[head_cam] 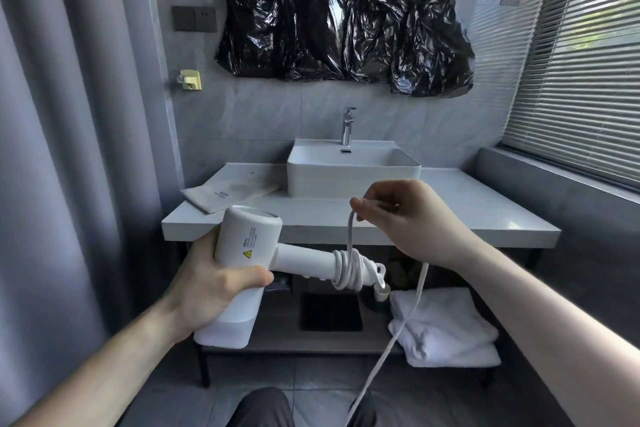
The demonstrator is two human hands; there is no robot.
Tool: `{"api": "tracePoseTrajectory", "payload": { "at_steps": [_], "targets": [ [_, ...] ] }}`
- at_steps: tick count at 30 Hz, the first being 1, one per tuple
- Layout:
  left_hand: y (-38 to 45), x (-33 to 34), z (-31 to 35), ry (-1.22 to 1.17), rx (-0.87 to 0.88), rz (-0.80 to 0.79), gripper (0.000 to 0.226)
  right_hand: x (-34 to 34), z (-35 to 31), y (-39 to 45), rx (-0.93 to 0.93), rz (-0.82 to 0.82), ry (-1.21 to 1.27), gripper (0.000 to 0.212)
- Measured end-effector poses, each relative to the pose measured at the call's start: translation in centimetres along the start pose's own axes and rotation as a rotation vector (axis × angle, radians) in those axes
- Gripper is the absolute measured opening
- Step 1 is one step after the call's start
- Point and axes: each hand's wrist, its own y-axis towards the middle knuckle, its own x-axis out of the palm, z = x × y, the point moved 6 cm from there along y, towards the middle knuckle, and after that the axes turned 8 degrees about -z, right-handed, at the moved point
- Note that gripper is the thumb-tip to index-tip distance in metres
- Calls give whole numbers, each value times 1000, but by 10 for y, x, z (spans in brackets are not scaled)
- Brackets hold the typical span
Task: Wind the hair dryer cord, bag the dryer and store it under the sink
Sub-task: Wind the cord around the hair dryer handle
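My left hand (211,282) grips the barrel of a white hair dryer (247,239), with its handle pointing right. Several loops of the white cord (349,269) are wound around the handle's end. My right hand (405,215) pinches the cord above the handle, and the loose length hangs down past my right wrist toward the floor. A flat grey cloth bag (228,194) lies on the counter (467,211) left of the white basin (353,166). The open shelf (277,340) under the sink is partly hidden by the dryer.
Folded white towels (446,326) and a black square mat (330,312) lie on the lower shelf. A chrome tap (347,125) stands behind the basin. Black plastic (343,10) covers the mirror. A grey curtain (69,149) hangs left; window blinds (581,62) are right.
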Motion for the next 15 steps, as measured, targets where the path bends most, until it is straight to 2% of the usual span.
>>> {"api": "tracePoseTrajectory", "payload": {
  "at_steps": [4,9,15],
  "targets": [
    [-3,4,3,-39,0,-96,51,0,11,11,13,-19,-17,31],
    [-8,6,4,-180,-62,-165,63,8,29,22,58,-83,231,27],
    [-5,5,4,-415,-134,-181,50,41,41,19,76,-186,556,40]
  ]
}}
